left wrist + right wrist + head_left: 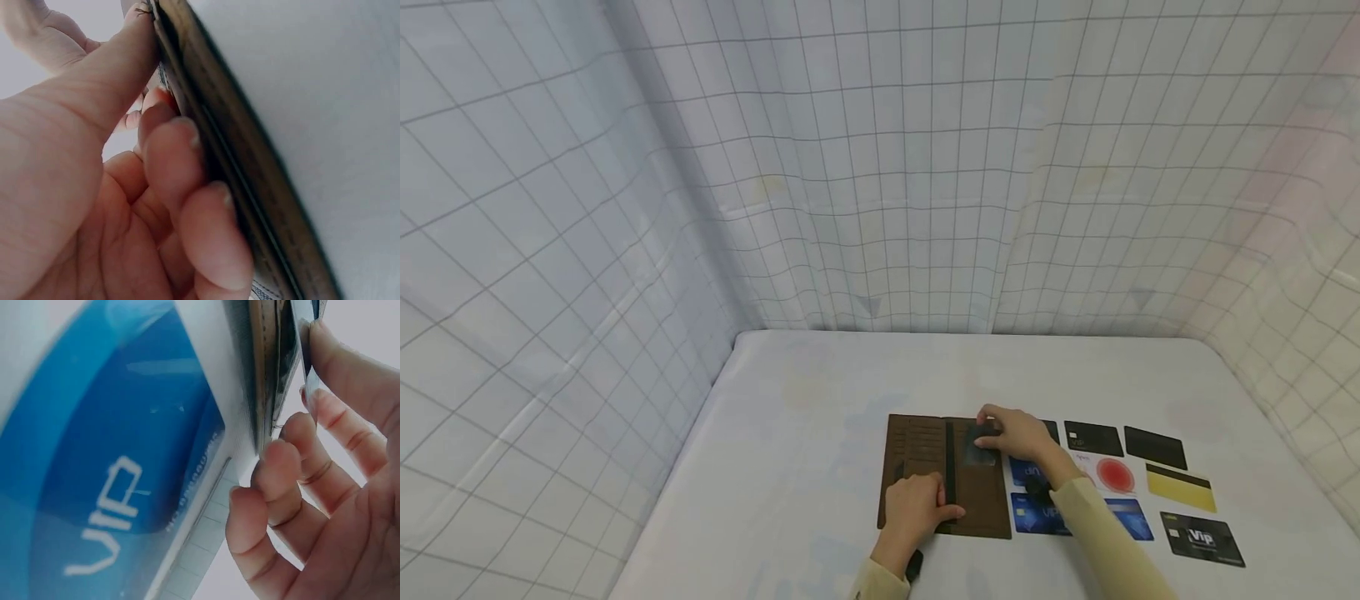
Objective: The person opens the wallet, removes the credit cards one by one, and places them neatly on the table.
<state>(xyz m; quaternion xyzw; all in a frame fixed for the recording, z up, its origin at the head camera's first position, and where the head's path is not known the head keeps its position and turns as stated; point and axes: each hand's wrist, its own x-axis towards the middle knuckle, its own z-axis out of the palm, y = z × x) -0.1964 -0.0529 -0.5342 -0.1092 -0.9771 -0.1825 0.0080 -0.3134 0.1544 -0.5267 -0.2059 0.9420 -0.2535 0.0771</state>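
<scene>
A brown wallet (pixel 981 512) lies spread on the white table, with slots in its left half and a dark band near the middle. Along its lower edge my left hand (pixel 913 504) holds it down. In the left wrist view the fingers (pixel 172 162) are curled against the wallet (pixel 262 181), and the thumb reaches its edge. Over the upper right half, my right hand (pixel 1018 433) pinches a thin dark card (pixel 979 454) between thumb and fingers. The right wrist view shows this card (pixel 304 340) edge-on beside the wallet (pixel 267 356); its face is mostly hidden.
Several cards lie right of the wallet: a black card (pixel 1093 438), a plain black one (pixel 1155 447), a white one with a red circle (pixel 1115 475), a yellow one (pixel 1180 490), a blue VIP card (pixel 1033 515) and a black VIP card (pixel 1202 539). Gridded curtains (pixel 880 167) surround the table.
</scene>
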